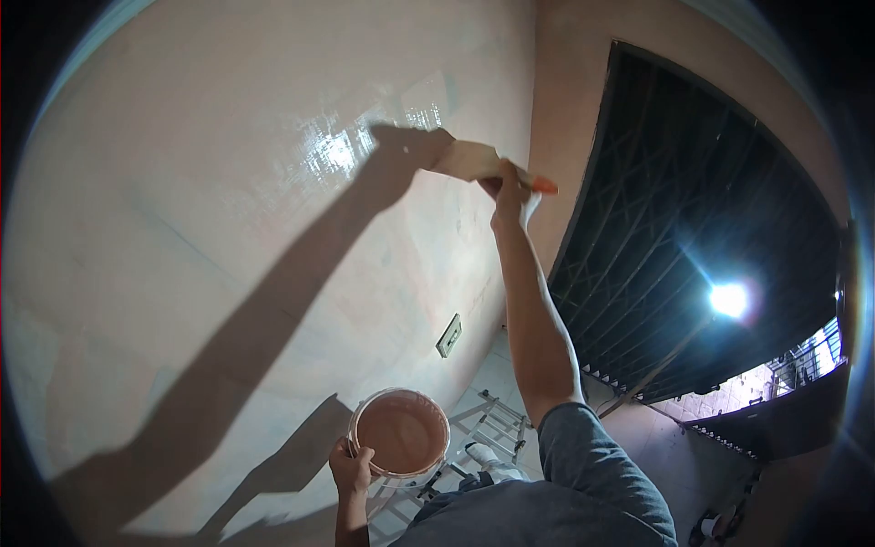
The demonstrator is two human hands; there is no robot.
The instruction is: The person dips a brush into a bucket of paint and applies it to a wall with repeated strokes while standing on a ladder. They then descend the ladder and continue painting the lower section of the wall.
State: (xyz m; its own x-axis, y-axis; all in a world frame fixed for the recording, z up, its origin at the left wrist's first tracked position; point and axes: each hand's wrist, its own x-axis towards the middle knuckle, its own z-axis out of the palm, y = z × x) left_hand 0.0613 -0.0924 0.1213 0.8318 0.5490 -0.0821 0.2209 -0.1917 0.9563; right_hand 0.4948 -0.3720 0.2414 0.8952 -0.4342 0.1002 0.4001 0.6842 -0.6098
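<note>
My left hand (351, 467) is closed on the rim of a bucket (445, 448), thumb over the edge. Pinkish-brown paint (401, 433) lies inside it. High up in front of me, my right hand (512, 190) is wrapped round a wide paintbrush (469, 159); the orange end of its handle sticks out to the right. The pale head of the brush points left, at the pinkish wall (228, 182). Wet, shiny paint shows on the wall left of the brush, and my arm casts a long shadow there.
A metal ladder (497, 421) stands below me, with my shoe (478, 451) on or over it. An outlet plate (449, 335) sits low on the wall. To the right are a dark folding gate (674, 201) and a bright lamp (729, 300) on a pole.
</note>
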